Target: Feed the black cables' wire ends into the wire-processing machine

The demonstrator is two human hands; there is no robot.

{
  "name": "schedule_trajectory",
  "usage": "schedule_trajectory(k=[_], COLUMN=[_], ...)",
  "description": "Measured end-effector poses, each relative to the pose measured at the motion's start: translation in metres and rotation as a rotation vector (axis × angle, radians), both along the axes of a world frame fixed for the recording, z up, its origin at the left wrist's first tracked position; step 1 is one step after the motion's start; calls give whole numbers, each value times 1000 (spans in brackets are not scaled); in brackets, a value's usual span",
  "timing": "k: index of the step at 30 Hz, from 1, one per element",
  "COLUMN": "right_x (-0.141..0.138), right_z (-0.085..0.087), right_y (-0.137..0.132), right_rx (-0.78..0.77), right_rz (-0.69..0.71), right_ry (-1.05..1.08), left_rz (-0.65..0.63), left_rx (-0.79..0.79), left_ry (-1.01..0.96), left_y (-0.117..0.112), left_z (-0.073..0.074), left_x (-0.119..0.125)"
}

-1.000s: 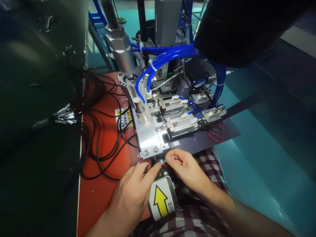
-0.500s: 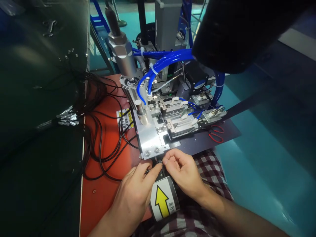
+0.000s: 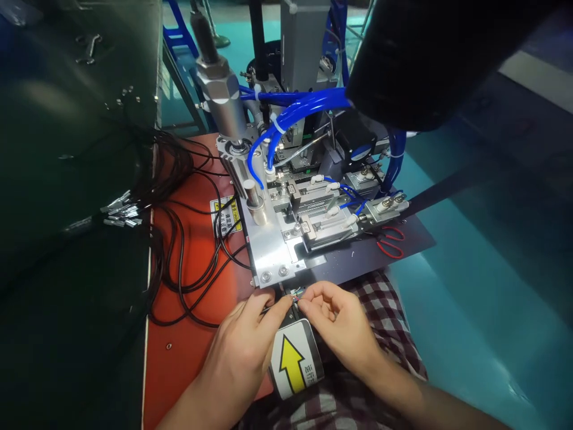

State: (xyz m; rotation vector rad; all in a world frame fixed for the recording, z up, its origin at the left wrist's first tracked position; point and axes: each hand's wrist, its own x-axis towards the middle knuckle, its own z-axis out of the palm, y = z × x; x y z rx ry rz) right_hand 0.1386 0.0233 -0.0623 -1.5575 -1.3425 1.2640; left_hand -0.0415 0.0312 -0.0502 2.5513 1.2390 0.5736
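My left hand [image 3: 246,343] is closed, its thumb and forefinger pinching the end of a black cable. From that end, small coloured wires [image 3: 296,294] fan out between my two hands. The thumb and forefinger of my right hand [image 3: 342,319] are pressed together at the wire tips, with the other fingers curled in. Just beyond both hands is the front edge of a metal press plate [image 3: 273,257] with two bolts. Below the fingers lies a dark guide rail, partly covered by my hands, then a white label with a yellow arrow [image 3: 292,364].
Black cables [image 3: 181,263] loop over the red bench surface [image 3: 206,358] at left, with shiny cable ends [image 3: 123,212] on the dark green surface. Pneumatic cylinders [image 3: 331,227] with blue hoses [image 3: 308,104] stand ahead. Red-handled scissors or snips [image 3: 391,243] lie at right. A black cylindrical object [image 3: 403,65] overhangs.
My right hand has moved slightly down and right, and the coloured wires now show between my fingers. My left hand stays nearly in place.
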Motion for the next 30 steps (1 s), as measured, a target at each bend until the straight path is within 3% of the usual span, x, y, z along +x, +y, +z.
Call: schedule_trajectory(k=[2, 4, 10, 15, 17, 20, 23, 26, 30], right_x=[1, 2, 3, 3, 3, 3, 2, 2, 2], right_z=[4, 8, 1, -2, 0, 0, -4, -8, -11], right_y=[2, 8, 18, 13, 15, 18, 17, 13, 14], right_rx=[159, 201, -199, 9, -32, -212, -140, -48, -202], right_rz=[63, 107, 108, 62, 75, 117, 76, 5, 18], right_ry=[-128, -160, 270, 72, 118, 279, 207, 170, 387], left_rz=[-1, -1, -22, -33, -38, -38, -29, -15, -11], left_rx=[2, 2, 26, 17, 11, 15, 49, 72, 112], left_ry=[5, 4, -7, -10, -10, -8, 26, 181, 223], left_y=[0, -1, 1, 1, 2, 2, 0, -8, -16], left_z=[-1, -2, 2, 2, 1, 1, 3, 5, 6], left_x=[0, -1, 0, -1, -2, -2, -1, 1, 5])
